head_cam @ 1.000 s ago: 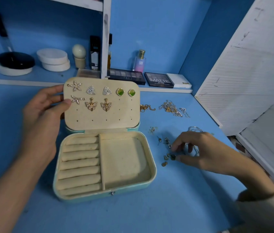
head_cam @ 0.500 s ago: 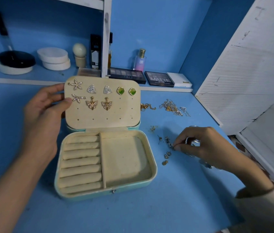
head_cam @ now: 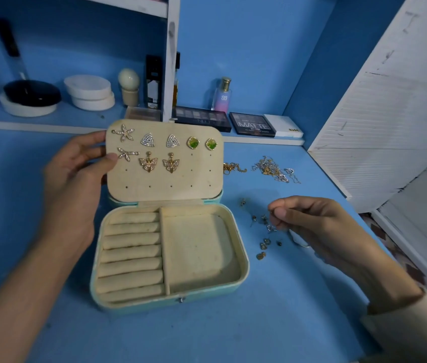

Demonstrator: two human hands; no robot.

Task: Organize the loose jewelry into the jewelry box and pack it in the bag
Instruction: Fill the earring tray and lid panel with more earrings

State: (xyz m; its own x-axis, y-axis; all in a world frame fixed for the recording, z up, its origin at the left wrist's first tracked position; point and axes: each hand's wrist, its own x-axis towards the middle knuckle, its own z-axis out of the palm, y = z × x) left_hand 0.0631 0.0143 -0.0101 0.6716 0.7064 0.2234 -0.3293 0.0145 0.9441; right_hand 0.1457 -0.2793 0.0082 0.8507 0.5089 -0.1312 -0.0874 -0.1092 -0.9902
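Observation:
A mint jewelry box (head_cam: pixel 244 265) lies open on the blue table, its cream lid panel (head_cam: pixel 165 179) standing up with several earrings pinned in it. My left hand (head_cam: pixel 76 184) holds the lid's left edge, thumb on the panel front. To the right of the box, my right hand (head_cam: pixel 319 226) hovers just above the table and pinches a small earring (head_cam: pixel 271 227) between thumb and forefinger. Several small loose earrings (head_cam: pixel 262 247) lie scattered under and beside that hand. The ring rolls and the square tray inside the box hold nothing. No bag is in view.
Tangled gold and silver chains (head_cam: pixel 272 170) lie behind the earrings, and a short gold chain (head_cam: pixel 233 168) by the lid. Makeup palettes (head_cam: pixel 251 124), a perfume bottle (head_cam: pixel 222 95) and round compacts (head_cam: pixel 89 91) line the back ledge. A white slatted panel (head_cam: pixel 380 113) borders the table's right side.
My right hand has risen off the earring pile and shifted slightly back, now pinching a small earring. The left hand and the lid have stayed in place.

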